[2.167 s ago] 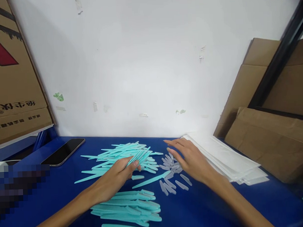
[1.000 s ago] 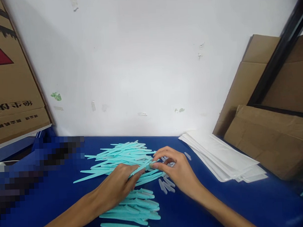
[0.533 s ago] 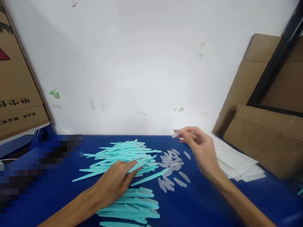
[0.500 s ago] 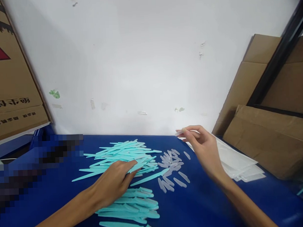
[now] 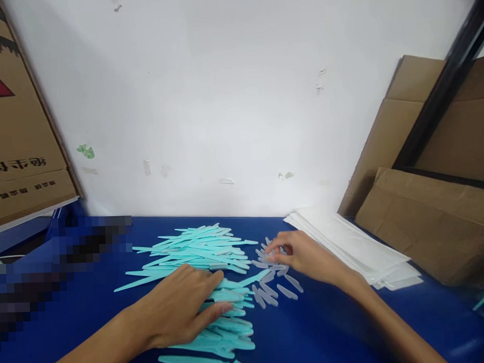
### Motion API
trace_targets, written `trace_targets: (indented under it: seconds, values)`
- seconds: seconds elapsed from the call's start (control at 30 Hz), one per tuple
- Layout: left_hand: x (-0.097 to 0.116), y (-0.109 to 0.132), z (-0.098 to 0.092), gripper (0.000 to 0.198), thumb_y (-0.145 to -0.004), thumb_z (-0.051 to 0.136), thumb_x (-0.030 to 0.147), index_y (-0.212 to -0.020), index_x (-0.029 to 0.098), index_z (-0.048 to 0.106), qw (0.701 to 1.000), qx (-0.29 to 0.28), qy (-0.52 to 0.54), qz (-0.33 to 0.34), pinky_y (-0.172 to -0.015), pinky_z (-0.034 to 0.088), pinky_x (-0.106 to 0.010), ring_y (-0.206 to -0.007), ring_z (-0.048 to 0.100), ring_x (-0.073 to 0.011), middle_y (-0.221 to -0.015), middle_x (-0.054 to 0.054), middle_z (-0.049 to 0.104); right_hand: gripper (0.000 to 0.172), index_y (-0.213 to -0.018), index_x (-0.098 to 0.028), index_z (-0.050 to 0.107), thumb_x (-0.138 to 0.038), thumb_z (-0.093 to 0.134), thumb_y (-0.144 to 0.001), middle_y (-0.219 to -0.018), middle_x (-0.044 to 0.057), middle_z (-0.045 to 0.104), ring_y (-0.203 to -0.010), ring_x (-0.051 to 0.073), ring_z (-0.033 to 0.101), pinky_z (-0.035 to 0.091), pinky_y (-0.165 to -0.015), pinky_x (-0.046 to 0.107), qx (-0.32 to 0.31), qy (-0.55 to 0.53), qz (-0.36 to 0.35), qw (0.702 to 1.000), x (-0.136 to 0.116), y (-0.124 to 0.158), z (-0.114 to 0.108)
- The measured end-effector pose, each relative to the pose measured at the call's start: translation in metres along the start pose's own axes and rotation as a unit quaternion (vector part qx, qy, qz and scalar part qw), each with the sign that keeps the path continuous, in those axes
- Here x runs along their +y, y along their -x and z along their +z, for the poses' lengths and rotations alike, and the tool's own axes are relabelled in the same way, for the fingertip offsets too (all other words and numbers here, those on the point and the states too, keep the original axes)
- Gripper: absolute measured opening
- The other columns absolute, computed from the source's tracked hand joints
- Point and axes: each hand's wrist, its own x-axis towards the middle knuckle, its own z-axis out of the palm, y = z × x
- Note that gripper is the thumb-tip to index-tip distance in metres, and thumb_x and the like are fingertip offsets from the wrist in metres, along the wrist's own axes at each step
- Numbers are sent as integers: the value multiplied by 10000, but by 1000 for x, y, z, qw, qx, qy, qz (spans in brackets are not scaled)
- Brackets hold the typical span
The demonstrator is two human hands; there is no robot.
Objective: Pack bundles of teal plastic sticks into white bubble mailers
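Observation:
My left hand (image 5: 186, 305) lies over the near stack of turquoise eyebrow razors (image 5: 231, 326), palm down. Its thumb and index finger are apart, with razor handles between and beneath them; the other fingers are hidden. Beyond it spreads a larger loose heap of the same razors (image 5: 200, 244). At the right, my right hand (image 5: 296, 254) reaches into a scatter of translucent blade caps (image 5: 268, 289), thumb and fingertips pinched together at a cap. The hand covers part of the scatter. One razor (image 5: 253, 279) points its tip into the caps.
White flat sheets or bags (image 5: 355, 241) lie stacked behind my right forearm. Cardboard (image 5: 430, 222) leans at the right, a printed carton (image 5: 21, 131) stands at the left, and a white wall (image 5: 223, 97) rises behind the blue table (image 5: 318, 327).
My left hand has moved nearer, from the far heap onto the near stack, and its fingers have spread. My right hand has come down and left from above the white sheets to the caps.

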Motion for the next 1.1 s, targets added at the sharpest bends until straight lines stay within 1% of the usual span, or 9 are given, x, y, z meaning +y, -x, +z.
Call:
trace_targets:
  seconds: [0.07, 0.13, 0.27, 0.33, 0.47, 0.57, 0.67, 0.9, 1.1]
  values:
    - [1, 0, 2, 532, -1004, 333, 556, -1280, 170, 574, 999, -6, -30, 16, -714, 451, -362, -753, 645, -244, -929, -89, 707, 231, -981, -323, 767, -495, 652, -877, -894, 5, 694, -728, 167, 616, 431, -638, 268, -54, -34, -28, 998, -6, 1, 2]
    - [2, 0, 5, 546, -994, 356, 562, -1297, 159, 564, 998, -11, -51, 23, -720, 448, -374, -788, 656, -262, -978, -107, 711, 265, -1023, -319, 753, -512, 669, -861, -946, 16, 675, -816, 191, 618, 443, -676, 281, -86, -42, -41, 995, -8, 1, 6]
    - [5, 0, 8, 518, -981, 380, 570, -1227, 174, 605, 997, -13, -61, 35, -695, 432, -358, -808, 662, -261, -1008, -116, 708, 246, -993, -300, 722, -505, 660, -870, -1002, 32, 662, -1007, 261, 608, 445, -883, 392, -94, -22, -32, 995, -7, 3, 15]
    - [5, 0, 7, 511, -982, 375, 570, -1206, 178, 614, 997, -17, -60, 36, -679, 425, -352, -814, 660, -259, -1019, -116, 703, 225, -968, -294, 696, -496, 639, -889, -1066, 39, 657, -1056, 280, 602, 436, -915, 427, -93, -26, -25, 995, -7, 4, 17]
    - [7, -1, 4, 494, -978, 387, 556, -1208, 178, 606, 997, -20, -66, 36, -672, 419, -356, -830, 646, -265, -1025, -109, 689, 217, -957, -279, 670, -482, 606, -916, -1075, 35, 646, -1029, 263, 609, 456, -842, 379, -94, -34, -30, 995, -9, 5, 16]
    - [8, -2, 3, 442, -959, 431, 536, -1171, 193, 614, 997, -24, -69, 36, -645, 405, -348, -793, 629, -257, -976, -88, 676, 226, -943, -264, 675, -474, 594, -927, -1004, 25, 642, -894, 205, 613, 443, -744, 311, -79, -29, -44, 995, -8, 3, 12]
    - [8, -2, 3, 415, -934, 471, 541, -1102, 199, 633, 996, -20, -74, 37, -613, 389, -337, -754, 614, -251, -923, -81, 662, 233, -935, -249, 681, -467, 598, -927, -945, 19, 673, -779, 171, 604, 418, -679, 286, -41, -22, -43, 998, -6, 0, 5]
    - [5, -2, 6, 660, -856, 440, 761, -1146, 203, 638, 997, 21, -61, 39, -677, 438, -327, -829, 632, -262, -966, -109, 666, 224, -913, -249, 716, -449, 617, -919, -804, 0, 734, -704, 168, 643, 439, -636, 283, 34, -49, -14, 998, -15, -2, 2]
    - [5, -6, 7, 767, -765, 445, 859, -1085, 191, 645, 994, 44, -92, 31, -651, 450, -343, -784, 624, -263, -977, -107, 659, 272, -897, -242, 739, -478, 605, -915, -782, 11, 738, -711, 176, 660, 471, -652, 294, 52, -78, -24, 995, -21, -1, 4]
